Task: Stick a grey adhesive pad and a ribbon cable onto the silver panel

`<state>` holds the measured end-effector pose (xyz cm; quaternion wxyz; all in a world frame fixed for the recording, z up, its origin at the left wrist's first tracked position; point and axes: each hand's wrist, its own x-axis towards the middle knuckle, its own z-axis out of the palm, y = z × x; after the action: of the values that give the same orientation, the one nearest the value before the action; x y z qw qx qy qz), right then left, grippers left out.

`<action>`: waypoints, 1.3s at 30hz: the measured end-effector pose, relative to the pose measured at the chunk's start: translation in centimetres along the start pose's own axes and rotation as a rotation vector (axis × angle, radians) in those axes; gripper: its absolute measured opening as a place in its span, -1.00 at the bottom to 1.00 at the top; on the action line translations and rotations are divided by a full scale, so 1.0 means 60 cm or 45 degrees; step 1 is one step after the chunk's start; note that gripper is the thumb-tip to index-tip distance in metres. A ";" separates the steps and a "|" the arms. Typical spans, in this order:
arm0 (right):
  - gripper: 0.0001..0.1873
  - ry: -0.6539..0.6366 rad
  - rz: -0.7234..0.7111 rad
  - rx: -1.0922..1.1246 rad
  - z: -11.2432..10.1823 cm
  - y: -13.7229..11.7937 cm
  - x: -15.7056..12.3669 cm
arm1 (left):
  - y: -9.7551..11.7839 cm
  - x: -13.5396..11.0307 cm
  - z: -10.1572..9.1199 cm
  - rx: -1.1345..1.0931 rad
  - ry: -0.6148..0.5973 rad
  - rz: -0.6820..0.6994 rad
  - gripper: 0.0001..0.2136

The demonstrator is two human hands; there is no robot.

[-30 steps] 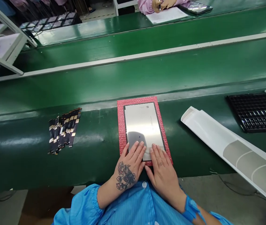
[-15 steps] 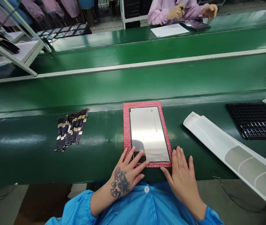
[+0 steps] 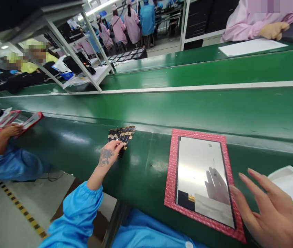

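My left hand reaches out to the pile of black and gold flex cables on the green bench. Its fingers are closed at the front of the pile, pinching the edge of a flex cable; the fingertips are partly hidden. A display panel, silver side up, lies on a pink bubble-wrap sheet in front of me. Near the panel's lower left corner a black patch with gold contacts shows. Beside the panel's right edge, my right hand hovers open, fingers spread, mirrored in the shiny surface.
A white curved sheet lies past my right hand. At far left, a co-worker's hand touches pink-framed panels. A white rail runs along the green bench. Across it a person in pink sits by a white sheet.
My left hand has left the panel and gone left to the flex cables. My right hand has lifted off the wrap's edge. The view has swung left.
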<state>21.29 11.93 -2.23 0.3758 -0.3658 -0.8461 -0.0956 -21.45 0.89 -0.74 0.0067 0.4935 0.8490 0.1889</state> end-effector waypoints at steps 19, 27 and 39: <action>-0.71 -0.120 0.121 0.204 0.057 0.020 0.031 | 0.020 0.044 0.043 -0.404 -0.035 -0.515 -0.83; -0.68 -0.198 0.381 0.424 0.044 0.007 0.027 | 0.107 0.022 -0.014 -1.015 -0.379 -0.626 -0.74; -0.49 -1.609 1.164 1.893 0.035 -0.091 0.081 | 0.355 -0.079 0.064 -1.577 -1.025 -0.380 -0.64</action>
<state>14.12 11.62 0.36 -0.0011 -0.3106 -0.5162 0.7982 -0.47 7.48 1.81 0.6182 0.3102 0.5772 0.4340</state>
